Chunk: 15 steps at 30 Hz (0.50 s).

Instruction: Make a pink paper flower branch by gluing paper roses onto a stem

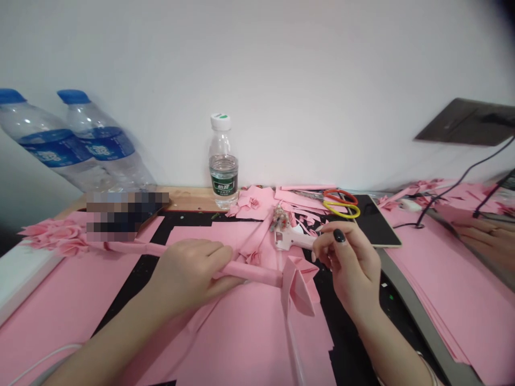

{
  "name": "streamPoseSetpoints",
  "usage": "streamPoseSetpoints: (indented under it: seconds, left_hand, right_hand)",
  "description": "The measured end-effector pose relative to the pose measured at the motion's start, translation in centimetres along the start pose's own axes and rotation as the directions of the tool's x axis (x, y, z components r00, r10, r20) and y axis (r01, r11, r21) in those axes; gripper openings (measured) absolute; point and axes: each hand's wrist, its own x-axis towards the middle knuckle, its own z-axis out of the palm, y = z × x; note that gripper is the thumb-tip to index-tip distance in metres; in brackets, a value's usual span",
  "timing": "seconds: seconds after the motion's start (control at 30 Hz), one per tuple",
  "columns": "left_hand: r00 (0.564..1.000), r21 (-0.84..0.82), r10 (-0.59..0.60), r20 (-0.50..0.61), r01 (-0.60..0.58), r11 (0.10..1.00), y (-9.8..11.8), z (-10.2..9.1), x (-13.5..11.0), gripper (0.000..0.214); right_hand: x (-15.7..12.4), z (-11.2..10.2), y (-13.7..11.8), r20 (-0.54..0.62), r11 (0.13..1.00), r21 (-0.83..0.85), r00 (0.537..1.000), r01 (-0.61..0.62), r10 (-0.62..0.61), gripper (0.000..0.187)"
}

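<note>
Stem (257, 273) of rolled pink paper in L hand (197, 268), fingers closed round it; flower cluster (60, 236) apparently at L end, folded petal piece (300, 281) at R end, all above pink sheets (241, 332) on black-topped counter (350, 343). To do this bit well, prob. best to grip firmly enough to stop twisting, but not so hard as to dent the tube; keep R end steady & in plain view, w/ cluster free of clutter. R hand (356, 262) half-curled, thumb nr fingers, just beyond petal piece, by handle end of pale tool, prob. glue gun (295, 238); can't tell if gripping it or only next to it. Fingers best kept off the gun's tip, in case of heat.

Materials, L to R: big bottles (107, 145), clear plastic, shiny, blue caps; cluster thin & ruffled, w/ pointed edges; stem matte, tubular; small water bottle (224, 179), upright, green label; petal piece stiff, w/ sharp creases & corners; scissors (325, 203) w/ red & yellow loops; flat tablet (376, 225), dark & glossy; far R, paper stack (454, 289), smooth & matte.
</note>
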Motion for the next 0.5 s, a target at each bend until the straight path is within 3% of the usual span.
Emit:
streamPoseSetpoints:
  seconds: [0.2,0.33,0.5]
  left_hand:
    - [0.999,-0.012,-0.010,0.048,0.010,1.000,0.2,0.2,-0.1,0.045]
    - [0.992,0.009,-0.069,0.104,0.068,0.998,0.2,0.9,-0.1,0.042]
    - [0.941,0.060,-0.206,0.267,0.197,0.979,0.8,1.7,0.3,0.037]
  right_hand:
    - [0.2,-0.3,0.1,0.103,0.998,0.026,0.993,-0.052,0.049,0.018]
    - [0.3,-0.1,0.2,0.210,0.994,-0.101,0.975,-0.047,0.067,0.035]
    - [-0.6,1.1,0.5,0.206,0.979,-0.195,0.973,-0.064,0.104,0.044]
